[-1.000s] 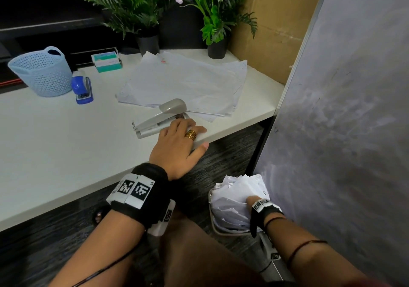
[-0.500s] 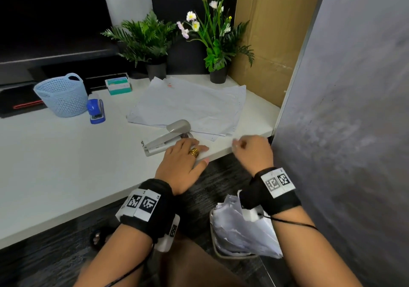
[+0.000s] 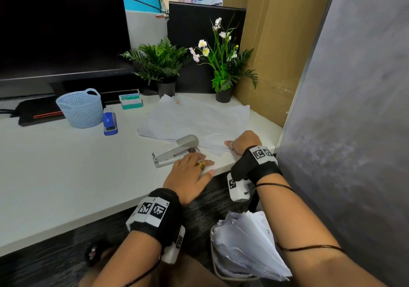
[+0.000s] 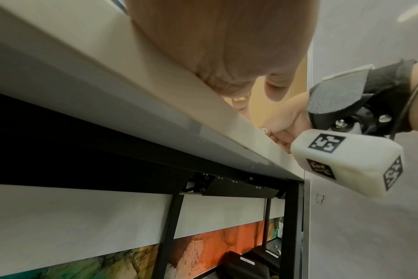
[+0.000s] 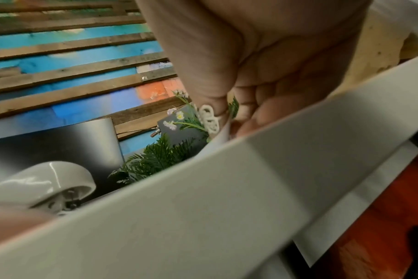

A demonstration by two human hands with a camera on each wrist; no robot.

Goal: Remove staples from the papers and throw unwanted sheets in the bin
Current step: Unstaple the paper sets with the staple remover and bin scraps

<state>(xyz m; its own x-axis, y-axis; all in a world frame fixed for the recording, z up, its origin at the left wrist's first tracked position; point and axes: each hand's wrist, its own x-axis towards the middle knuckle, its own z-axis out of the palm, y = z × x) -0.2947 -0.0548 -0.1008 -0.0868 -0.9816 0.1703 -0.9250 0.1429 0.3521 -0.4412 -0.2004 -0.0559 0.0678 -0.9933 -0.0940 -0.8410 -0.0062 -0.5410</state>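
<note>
Left hand (image 3: 190, 176) flat on desk (image 3: 66, 176) beside stapler (image 3: 174, 150); right hand (image 3: 245, 141) pinching papers (image 3: 194, 118) edge; bin (image 3: 245, 251) full.

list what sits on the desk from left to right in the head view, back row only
blue basket → blue stapler → green and white box → fern pot → flower pot

Left hand (image 3: 190, 176) lies flat, palm down, fingers straight, gold ring showing. Right hand (image 3: 245, 141) sits further right, fingers curled under, pinching. Both forearms wear black wrist straps.
</note>
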